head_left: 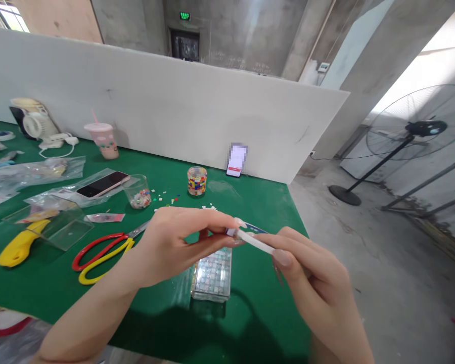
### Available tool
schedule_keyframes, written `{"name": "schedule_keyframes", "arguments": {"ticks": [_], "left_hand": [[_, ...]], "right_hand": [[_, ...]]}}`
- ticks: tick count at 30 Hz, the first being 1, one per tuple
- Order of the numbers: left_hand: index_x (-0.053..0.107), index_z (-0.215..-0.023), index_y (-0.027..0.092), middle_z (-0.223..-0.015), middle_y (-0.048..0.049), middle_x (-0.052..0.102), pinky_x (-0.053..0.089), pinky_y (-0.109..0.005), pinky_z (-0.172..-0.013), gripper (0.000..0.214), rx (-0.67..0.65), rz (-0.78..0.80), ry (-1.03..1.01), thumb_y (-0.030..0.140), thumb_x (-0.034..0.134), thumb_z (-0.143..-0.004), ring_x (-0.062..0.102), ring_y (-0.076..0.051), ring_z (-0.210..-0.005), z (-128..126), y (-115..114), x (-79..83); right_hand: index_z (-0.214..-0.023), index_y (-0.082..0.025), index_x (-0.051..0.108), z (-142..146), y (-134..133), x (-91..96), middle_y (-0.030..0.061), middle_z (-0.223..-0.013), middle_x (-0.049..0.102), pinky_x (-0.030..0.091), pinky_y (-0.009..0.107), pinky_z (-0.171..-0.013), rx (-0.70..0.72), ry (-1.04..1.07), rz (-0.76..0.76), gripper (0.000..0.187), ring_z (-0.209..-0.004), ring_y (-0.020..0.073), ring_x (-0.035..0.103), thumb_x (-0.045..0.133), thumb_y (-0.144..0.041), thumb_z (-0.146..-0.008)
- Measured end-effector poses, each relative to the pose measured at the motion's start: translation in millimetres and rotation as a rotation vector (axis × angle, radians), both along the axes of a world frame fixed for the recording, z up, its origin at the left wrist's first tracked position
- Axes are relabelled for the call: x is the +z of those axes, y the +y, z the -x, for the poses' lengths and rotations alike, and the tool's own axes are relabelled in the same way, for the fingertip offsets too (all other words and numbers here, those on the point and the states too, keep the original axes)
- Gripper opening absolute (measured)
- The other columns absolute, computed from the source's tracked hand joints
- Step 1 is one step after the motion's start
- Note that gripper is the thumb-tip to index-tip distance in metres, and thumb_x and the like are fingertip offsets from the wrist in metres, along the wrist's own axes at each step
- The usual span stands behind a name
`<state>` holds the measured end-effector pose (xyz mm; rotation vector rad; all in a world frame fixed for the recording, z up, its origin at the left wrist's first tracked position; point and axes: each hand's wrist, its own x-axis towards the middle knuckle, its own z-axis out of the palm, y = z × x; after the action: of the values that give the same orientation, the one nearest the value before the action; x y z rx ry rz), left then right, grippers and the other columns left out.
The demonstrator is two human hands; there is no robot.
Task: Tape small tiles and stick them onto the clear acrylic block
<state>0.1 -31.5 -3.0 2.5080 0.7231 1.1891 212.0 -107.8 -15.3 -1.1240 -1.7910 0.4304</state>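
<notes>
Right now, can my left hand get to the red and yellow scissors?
Probably yes: the scissors lie uncovered on the green table just beside the left hand, nothing between. But that hand is pinching the white stick, so it isn't free.

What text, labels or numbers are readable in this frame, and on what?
No text is readable.
Characters on the green sign over the doorway: too small to read.
Screen of the phone leaning on the white board: blurred.
Any print on the white tube held by the left hand and right hand: not legible.
</notes>
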Motion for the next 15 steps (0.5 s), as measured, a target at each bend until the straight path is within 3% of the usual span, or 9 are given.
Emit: {"name": "schedule_keyframes", "arguments": {"ticks": [8, 12, 15], "left_hand": [[0.071, -0.095, 0.022, -0.074, 0.0007, 0.078, 0.051, -0.020, -0.056, 0.010, -0.004, -0.084, 0.027, 0.026, 0.061, -0.094, 0.065, -0.011, -0.055, -10.6, -3.1, -1.5], [0.071, -0.100, 0.023, -0.075, 0.0006, 0.077, 0.050, -0.019, -0.055, 0.012, -0.047, -0.063, 0.066, 0.023, 0.061, -0.094, 0.066, -0.011, -0.056, -12.5, -4.9, -2.4], [0.070, -0.098, 0.024, -0.077, 0.0006, 0.078, 0.051, -0.018, -0.054, 0.008, -0.107, -0.053, -0.037, 0.023, 0.063, -0.093, 0.067, -0.011, -0.057, -12.8, -4.5, -5.6]], "right_hand": [[-0.129, -0.040, 0.059, -2.0, -3.0, 2.5, -0.0022, -0.073, 0.050, 0.037, 0.027, -0.057, 0.038, -0.100, 0.047, 0.036, -0.069, 0.0135, 0.049, 0.042, -0.022, -0.103], [-0.128, -0.039, 0.058, -1.3, -2.6, 2.6, -0.0021, -0.078, 0.054, 0.039, 0.028, -0.063, 0.062, -0.145, 0.072, 0.035, -0.074, 0.0139, 0.050, 0.040, -0.021, -0.104], [-0.123, -0.038, 0.059, 0.4, -2.0, 1.4, -0.0024, -0.078, 0.053, 0.039, 0.028, -0.065, -0.006, -0.127, 0.121, 0.032, -0.075, 0.0139, 0.051, 0.036, -0.025, -0.105]]}}
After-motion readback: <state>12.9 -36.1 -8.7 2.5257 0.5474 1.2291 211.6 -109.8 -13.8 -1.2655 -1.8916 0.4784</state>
